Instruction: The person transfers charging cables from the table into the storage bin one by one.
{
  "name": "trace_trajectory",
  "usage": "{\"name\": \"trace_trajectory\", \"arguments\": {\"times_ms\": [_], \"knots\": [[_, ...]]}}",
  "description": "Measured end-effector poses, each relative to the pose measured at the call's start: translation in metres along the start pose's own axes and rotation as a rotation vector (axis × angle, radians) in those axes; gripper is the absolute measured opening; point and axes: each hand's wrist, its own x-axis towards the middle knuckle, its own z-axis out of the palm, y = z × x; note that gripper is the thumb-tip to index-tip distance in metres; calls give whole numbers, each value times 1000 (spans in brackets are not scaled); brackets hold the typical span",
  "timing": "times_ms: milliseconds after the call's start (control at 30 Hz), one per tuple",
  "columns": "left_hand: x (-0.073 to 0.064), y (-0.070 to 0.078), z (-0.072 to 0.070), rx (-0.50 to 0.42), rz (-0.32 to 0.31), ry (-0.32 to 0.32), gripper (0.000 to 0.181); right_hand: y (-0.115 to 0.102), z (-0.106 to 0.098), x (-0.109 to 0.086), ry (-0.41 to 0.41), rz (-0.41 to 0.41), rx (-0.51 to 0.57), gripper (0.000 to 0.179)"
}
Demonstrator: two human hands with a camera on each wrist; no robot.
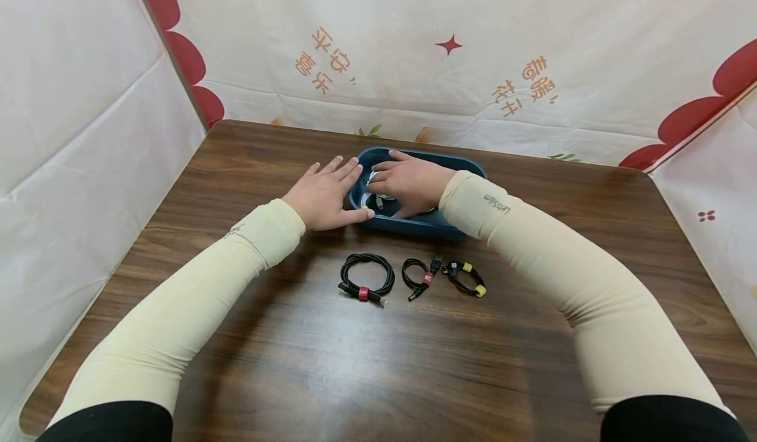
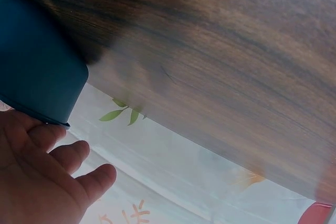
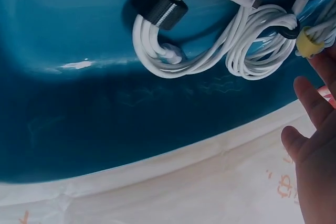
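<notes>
Cream sleeves (image 1: 562,268), dark lettering (image 1: 497,203), black cloth (image 1: 671,419)

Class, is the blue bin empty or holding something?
Not empty: the right wrist view shows coiled white cables inside the blue bin.

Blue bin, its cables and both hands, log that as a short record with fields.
Container: blue bin on the wooden table
Inside: coiled white cables, one strapped black, one tied yellow
In front: three coiled black cables, left two tied red, right one yellow
Left hand: spread, touching the bin's left end
Right hand: inside the bin, by the white cables; grip unclear
</notes>
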Motion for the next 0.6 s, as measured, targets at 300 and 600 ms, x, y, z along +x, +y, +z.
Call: {"name": "trace_trajectory", "arguments": {"times_ms": [300, 600], "knots": [[0, 1, -1, -13, -3, -16, 104, -4, 6, 9, -37, 13, 11, 77], [0, 0, 0, -8, -12, -16, 103, 1, 9, 9, -12, 26, 15, 81]]}}
